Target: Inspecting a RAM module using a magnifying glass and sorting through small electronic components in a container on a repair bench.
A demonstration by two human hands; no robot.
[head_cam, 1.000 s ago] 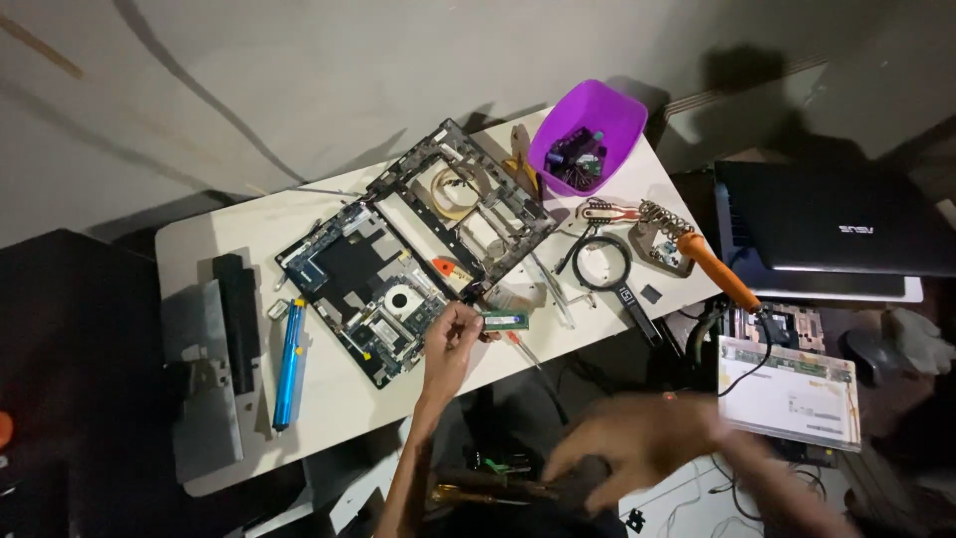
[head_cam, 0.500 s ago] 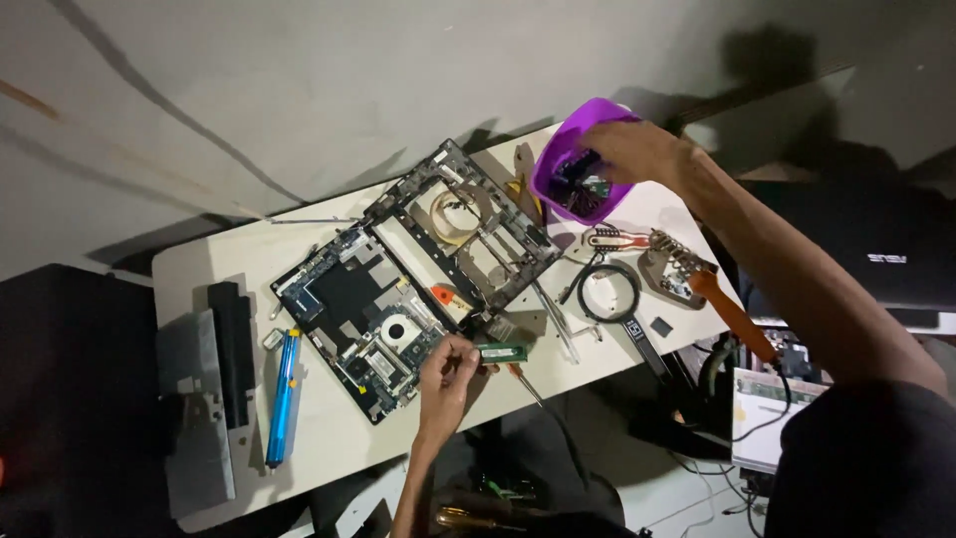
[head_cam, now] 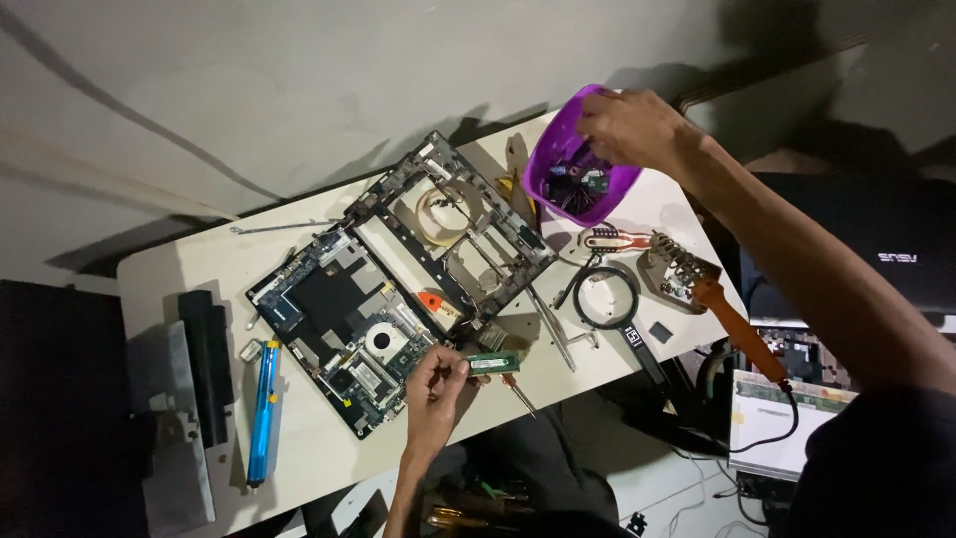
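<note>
A blue pen-shaped tool (head_cam: 263, 410) lies far left, beside the opened laptop chassis (head_cam: 398, 289) on the white table (head_cam: 189, 274). The left hand (head_cam: 434, 384) pinches a green memory stick (head_cam: 493, 363) at the board's edge. Further right, the right hand (head_cam: 632, 128) dips into the purple bowl (head_cam: 578, 164); its fingertips are hidden, so their grip cannot be told. The bowl's contents are a dark jumble.

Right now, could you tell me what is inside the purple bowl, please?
The purple bowl holds small dark parts, too small to identify. The right hand reaches over its rim and covers part of the inside.
</note>
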